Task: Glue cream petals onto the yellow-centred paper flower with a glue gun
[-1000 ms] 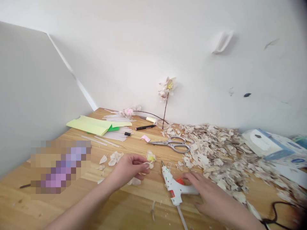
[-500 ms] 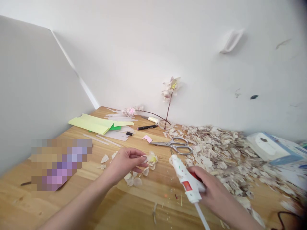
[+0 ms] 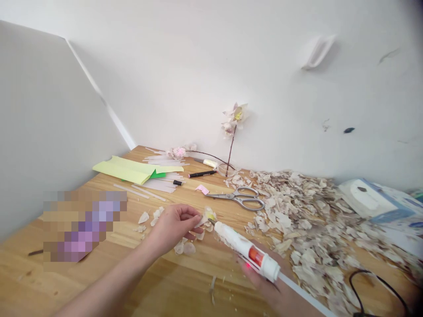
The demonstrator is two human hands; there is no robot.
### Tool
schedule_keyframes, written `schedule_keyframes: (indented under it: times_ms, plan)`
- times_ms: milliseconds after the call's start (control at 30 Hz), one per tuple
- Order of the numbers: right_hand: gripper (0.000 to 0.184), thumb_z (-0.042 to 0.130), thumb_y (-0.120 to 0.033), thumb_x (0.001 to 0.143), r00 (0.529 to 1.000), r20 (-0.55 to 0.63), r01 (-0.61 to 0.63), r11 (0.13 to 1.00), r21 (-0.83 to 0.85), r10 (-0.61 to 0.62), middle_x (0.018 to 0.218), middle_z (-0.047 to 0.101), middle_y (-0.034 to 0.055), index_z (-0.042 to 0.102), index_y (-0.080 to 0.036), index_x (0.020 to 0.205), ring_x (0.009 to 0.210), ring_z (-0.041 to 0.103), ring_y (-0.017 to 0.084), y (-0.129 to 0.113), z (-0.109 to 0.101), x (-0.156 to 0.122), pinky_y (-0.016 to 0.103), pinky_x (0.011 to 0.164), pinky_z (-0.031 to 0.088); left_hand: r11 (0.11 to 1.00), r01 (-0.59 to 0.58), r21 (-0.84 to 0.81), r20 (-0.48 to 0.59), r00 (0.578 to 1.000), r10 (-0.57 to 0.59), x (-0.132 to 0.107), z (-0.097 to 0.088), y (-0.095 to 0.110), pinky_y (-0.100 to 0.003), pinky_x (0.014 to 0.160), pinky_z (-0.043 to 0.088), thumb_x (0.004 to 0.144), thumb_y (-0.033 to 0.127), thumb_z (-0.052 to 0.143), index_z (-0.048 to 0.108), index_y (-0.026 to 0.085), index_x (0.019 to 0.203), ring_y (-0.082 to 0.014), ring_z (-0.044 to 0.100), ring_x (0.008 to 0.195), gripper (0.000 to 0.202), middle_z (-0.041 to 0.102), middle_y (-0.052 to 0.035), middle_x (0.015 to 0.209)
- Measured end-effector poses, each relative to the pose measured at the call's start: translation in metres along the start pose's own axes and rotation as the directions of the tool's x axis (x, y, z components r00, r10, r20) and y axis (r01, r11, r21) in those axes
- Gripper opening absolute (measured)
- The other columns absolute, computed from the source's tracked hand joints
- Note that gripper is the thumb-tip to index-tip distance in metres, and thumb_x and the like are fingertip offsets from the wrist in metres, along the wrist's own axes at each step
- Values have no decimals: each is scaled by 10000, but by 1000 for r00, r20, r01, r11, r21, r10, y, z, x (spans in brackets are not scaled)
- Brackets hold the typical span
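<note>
My left hand [image 3: 181, 226] pinches a small flower [image 3: 209, 214] with pale translucent petals and a yellow centre. My right hand [image 3: 264, 281] is wrapped round a white hot glue gun [image 3: 246, 249] with an orange-red window, a red light and a glue stick [image 3: 302, 294] at its rear. The gun's nozzle points left and lies right at the flower's yellow centre; whether it touches I cannot tell. Beneath the flower, loose petals [image 3: 185, 247] lie on the wooden table [image 3: 132, 281], and a few more petals [image 3: 144, 217] are left of my hand.
Scissors [image 3: 239, 197] lie beyond the glue gun. A large heap of dried petals [image 3: 297, 207] covers the right side, near a tissue box [image 3: 373, 198] and a dark cable [image 3: 380, 273]. Behind are yellow paper [image 3: 128, 168], glue sticks, a black marker [image 3: 202, 174] and a finished flower stem [image 3: 231, 149].
My right hand has swung the glue gun left and turned it, bringing the nozzle from beside the scissors to the flower. My left hand has stayed nearly still.
</note>
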State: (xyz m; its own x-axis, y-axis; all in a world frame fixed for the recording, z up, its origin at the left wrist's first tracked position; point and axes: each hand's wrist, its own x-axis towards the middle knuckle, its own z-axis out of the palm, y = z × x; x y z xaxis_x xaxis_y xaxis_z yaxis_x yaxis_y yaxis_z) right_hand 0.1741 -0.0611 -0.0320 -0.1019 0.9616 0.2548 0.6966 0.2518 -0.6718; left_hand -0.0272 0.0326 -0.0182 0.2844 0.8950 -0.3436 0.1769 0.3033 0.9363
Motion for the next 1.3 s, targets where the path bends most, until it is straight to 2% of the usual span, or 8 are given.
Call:
schedule_keyframes:
  times_ms: [100,233,467,867,1000,1300]
  plan:
    - [229,443,-355,829,999,25,-43,999,-15,43,567,569,-10,524,-248,644,513,559,165,-3,-5,0,262,506,470,1000,-17,5,-4,1000,17,0,1,-1,-242,521,520,670,310,663,596,143,719,-210,691,719,187,703,-49,685]
    - [263,425,-396,836,997,56,-60,998,-32,62,565,583,-7,564,-238,679,532,573,173,-5,-6,1,262,511,489,995,-79,65,-10,997,80,-2,4,-4,-244,518,509,696,333,629,608,150,722,-207,687,702,186,698,-50,692]
    - [276,399,-371,854,998,25,-59,995,-79,61,541,570,-7,599,-237,720,523,570,173,-9,-5,1,246,499,482,970,-169,174,-12,985,174,-9,6,-7,-267,555,512,747,363,570,614,165,775,-214,686,715,204,698,-60,747]
    - [232,424,-358,821,1000,-8,-1,999,-51,1,550,599,-9,570,-272,663,520,588,207,-7,-2,0,297,501,489,968,-166,190,-9,985,171,-10,8,-6,-261,535,505,742,373,560,614,176,740,-225,687,712,204,703,-55,705]
    - [270,400,-364,825,1000,6,-8,997,-76,8,537,583,-9,572,-271,638,509,587,210,-5,-3,1,297,480,487,967,-168,191,-19,984,175,-11,8,-5,-263,546,507,737,375,564,614,173,733,-222,687,710,208,704,-58,714]
    - [212,467,-360,795,999,-19,-43,998,-49,42,545,621,-14,627,-291,673,543,620,222,-2,-1,-1,292,486,509,969,-156,190,-21,986,163,-11,8,-3,-271,572,513,731,364,569,615,168,745,-225,688,724,201,708,-62,722]
